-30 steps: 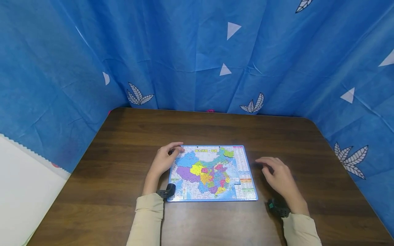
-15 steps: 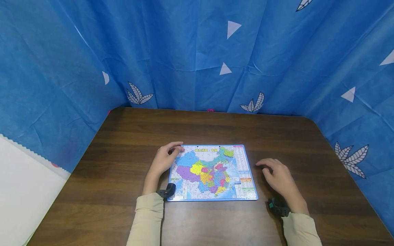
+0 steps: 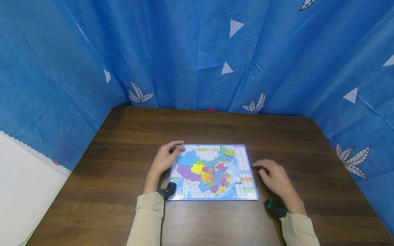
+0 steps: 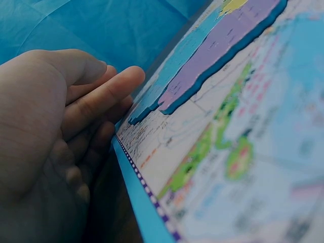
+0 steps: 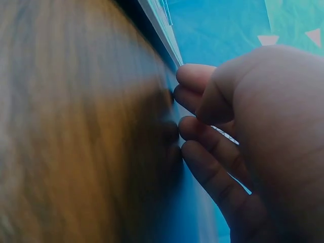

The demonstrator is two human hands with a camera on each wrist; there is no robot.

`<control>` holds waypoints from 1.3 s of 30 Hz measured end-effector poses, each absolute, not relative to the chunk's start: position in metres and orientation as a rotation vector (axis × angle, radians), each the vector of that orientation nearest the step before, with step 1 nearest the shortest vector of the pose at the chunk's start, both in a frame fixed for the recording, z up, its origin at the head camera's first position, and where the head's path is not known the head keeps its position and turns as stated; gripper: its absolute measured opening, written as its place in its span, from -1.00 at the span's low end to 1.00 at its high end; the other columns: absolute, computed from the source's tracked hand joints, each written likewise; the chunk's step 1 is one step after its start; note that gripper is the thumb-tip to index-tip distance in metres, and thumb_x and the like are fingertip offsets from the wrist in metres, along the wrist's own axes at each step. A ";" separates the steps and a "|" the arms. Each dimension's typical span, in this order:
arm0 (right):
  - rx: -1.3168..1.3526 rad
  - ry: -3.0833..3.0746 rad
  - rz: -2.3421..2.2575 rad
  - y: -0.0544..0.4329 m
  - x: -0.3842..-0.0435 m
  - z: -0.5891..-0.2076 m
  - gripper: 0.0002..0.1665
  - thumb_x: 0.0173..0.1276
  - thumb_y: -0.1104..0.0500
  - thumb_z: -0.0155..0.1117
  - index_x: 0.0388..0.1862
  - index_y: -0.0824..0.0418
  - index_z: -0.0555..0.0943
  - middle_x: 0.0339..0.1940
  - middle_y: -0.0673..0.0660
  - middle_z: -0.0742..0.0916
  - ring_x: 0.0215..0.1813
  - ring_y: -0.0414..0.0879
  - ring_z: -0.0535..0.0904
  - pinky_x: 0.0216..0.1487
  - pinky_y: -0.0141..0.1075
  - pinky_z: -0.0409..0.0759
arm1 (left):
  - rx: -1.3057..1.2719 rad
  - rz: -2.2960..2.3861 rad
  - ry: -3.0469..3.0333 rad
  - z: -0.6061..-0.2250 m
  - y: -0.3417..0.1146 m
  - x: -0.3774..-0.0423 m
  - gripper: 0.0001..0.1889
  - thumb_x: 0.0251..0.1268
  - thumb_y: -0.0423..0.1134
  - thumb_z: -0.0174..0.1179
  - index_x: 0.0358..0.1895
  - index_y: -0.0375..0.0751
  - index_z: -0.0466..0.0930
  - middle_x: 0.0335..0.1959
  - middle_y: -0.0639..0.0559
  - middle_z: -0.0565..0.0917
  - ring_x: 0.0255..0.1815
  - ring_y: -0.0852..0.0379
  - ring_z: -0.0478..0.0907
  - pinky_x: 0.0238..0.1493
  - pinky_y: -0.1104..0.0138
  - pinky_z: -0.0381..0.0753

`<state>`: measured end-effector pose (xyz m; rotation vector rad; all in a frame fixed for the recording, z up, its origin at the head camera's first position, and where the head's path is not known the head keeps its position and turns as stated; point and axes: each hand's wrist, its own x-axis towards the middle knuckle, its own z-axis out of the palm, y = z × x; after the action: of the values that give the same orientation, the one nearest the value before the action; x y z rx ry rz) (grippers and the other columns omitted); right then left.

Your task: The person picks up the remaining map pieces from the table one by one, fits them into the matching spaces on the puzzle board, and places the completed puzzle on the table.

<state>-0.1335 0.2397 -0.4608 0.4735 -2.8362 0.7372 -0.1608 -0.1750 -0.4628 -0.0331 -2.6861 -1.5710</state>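
Note:
A flat, colourful map puzzle [image 3: 207, 156] with a blue border lies on the table in front of me. My left hand [image 3: 163, 160] is at its upper left edge, fingers relaxed and slightly bent. In the left wrist view those fingers lie along the blue rim, near a raised purple map piece [image 4: 217, 55]; whether they touch the rim is unclear. To the right of the board, my right hand [image 3: 275, 177] rests with loosely bent fingers, holding nothing. Its fingertips [image 5: 195, 76] meet the tabletop in the right wrist view, with the puzzle's edge [image 5: 164, 30] beyond them.
Dark wooden table [image 3: 104, 171] surface surrounds the puzzle. A blue patterned curtain [image 3: 172, 51] hangs along the back and sides. At the far left is a white sheet-like surface [image 3: 27, 184]. Both wrists wear black camera straps [image 3: 168, 190].
My right hand has shifted slightly left, closer to the puzzle's right edge. The left hand stays at the upper left edge, and the view has tilted a little.

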 end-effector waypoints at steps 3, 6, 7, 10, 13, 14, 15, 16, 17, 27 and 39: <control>0.486 -2.837 0.744 0.238 -0.133 -0.462 -0.70 0.36 0.40 0.21 -0.06 0.16 0.76 0.04 0.19 0.79 -0.08 0.03 0.61 -0.15 -0.08 0.55 | -0.037 -1.574 -2.684 -0.463 -0.175 -0.161 -0.66 0.57 -0.13 0.12 0.29 0.01 0.63 0.14 -0.02 0.74 0.34 -0.10 0.51 0.44 -0.12 0.39; 0.494 -2.841 0.748 0.237 -0.132 -0.462 -0.71 0.36 0.40 0.21 -0.06 0.16 0.76 0.04 0.19 0.78 -0.10 0.01 0.60 -0.17 -0.11 0.55 | -0.034 -1.575 -2.687 -0.463 -0.175 -0.161 -0.66 0.57 -0.13 0.12 0.29 0.00 0.63 0.12 -0.01 0.75 0.34 -0.09 0.52 0.44 -0.11 0.39; 0.496 -2.842 0.749 0.237 -0.132 -0.462 -0.71 0.37 0.39 0.21 -0.06 0.16 0.76 0.05 0.19 0.78 -0.11 0.01 0.59 -0.17 -0.12 0.55 | -0.032 -1.577 -2.687 -0.463 -0.175 -0.161 -0.66 0.57 -0.12 0.12 0.29 0.01 0.63 0.12 -0.01 0.75 0.34 -0.09 0.51 0.45 -0.10 0.39; 0.491 -2.838 0.744 0.236 -0.133 -0.463 -0.71 0.37 0.39 0.21 -0.06 0.15 0.76 0.05 0.18 0.78 -0.12 0.00 0.58 -0.19 -0.14 0.54 | -0.036 -1.574 -2.688 -0.463 -0.176 -0.161 -0.66 0.57 -0.12 0.12 0.30 0.00 0.63 0.13 -0.02 0.74 0.35 -0.09 0.51 0.45 -0.10 0.38; 0.492 -2.833 0.742 0.236 -0.133 -0.463 -0.71 0.37 0.39 0.22 -0.06 0.15 0.76 0.05 0.18 0.78 -0.12 0.00 0.58 -0.19 -0.14 0.54 | -0.032 -1.574 -2.685 -0.463 -0.176 -0.161 -0.66 0.57 -0.12 0.12 0.29 0.00 0.63 0.13 -0.01 0.74 0.34 -0.09 0.51 0.45 -0.10 0.39; 0.493 -2.831 0.741 0.236 -0.133 -0.463 -0.72 0.37 0.39 0.22 -0.06 0.16 0.76 0.05 0.19 0.78 -0.12 0.01 0.59 -0.19 -0.13 0.54 | -0.030 -1.574 -2.685 -0.463 -0.175 -0.161 -0.66 0.57 -0.12 0.12 0.29 0.01 0.63 0.12 -0.01 0.75 0.34 -0.09 0.51 0.45 -0.10 0.39; 0.493 -2.830 0.740 0.236 -0.133 -0.463 -0.72 0.37 0.39 0.22 -0.06 0.16 0.76 0.05 0.19 0.78 -0.12 0.01 0.59 -0.19 -0.14 0.54 | -0.036 -1.574 -2.685 -0.463 -0.175 -0.161 -0.66 0.57 -0.13 0.12 0.30 0.00 0.63 0.12 -0.01 0.75 0.33 -0.09 0.51 0.44 -0.10 0.39; 0.493 -2.830 0.741 0.236 -0.132 -0.463 -0.72 0.38 0.39 0.22 -0.06 0.17 0.76 0.05 0.19 0.78 -0.11 0.01 0.59 -0.19 -0.14 0.54 | -0.036 -1.576 -2.684 -0.462 -0.175 -0.161 -0.66 0.57 -0.13 0.12 0.29 0.00 0.63 0.10 0.00 0.75 0.33 -0.09 0.51 0.44 -0.10 0.40; 0.492 -2.830 0.741 0.236 -0.132 -0.464 -0.72 0.38 0.39 0.22 -0.06 0.17 0.76 0.05 0.19 0.78 -0.11 0.01 0.59 -0.19 -0.14 0.54 | -0.036 -1.578 -2.682 -0.462 -0.175 -0.161 -0.66 0.57 -0.13 0.12 0.29 0.00 0.63 0.09 0.00 0.76 0.33 -0.08 0.52 0.44 -0.09 0.40; 0.484 -2.832 0.771 0.235 -0.132 -0.464 -0.73 0.38 0.39 0.21 -0.06 0.18 0.75 0.06 0.20 0.77 -0.14 -0.01 0.58 -0.25 -0.25 0.52 | -0.054 -1.587 -2.667 -0.464 -0.175 -0.162 -0.66 0.57 -0.16 0.12 0.29 -0.03 0.64 0.05 0.00 0.78 0.31 -0.08 0.53 0.43 -0.09 0.41; 0.476 -2.817 0.777 0.235 -0.133 -0.466 -0.75 0.40 0.37 0.23 -0.07 0.17 0.76 0.04 0.17 0.78 -0.15 -0.02 0.58 -0.22 -0.24 0.54 | -0.063 -1.577 -2.675 -0.465 -0.176 -0.162 -0.66 0.58 -0.11 0.12 0.28 -0.01 0.64 0.13 -0.01 0.75 0.35 -0.08 0.51 0.45 -0.09 0.39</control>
<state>-0.1329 0.2346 -0.4658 0.4760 -2.8171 0.7765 -0.1621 -0.1759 -0.4651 -0.0630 -2.6746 -1.5766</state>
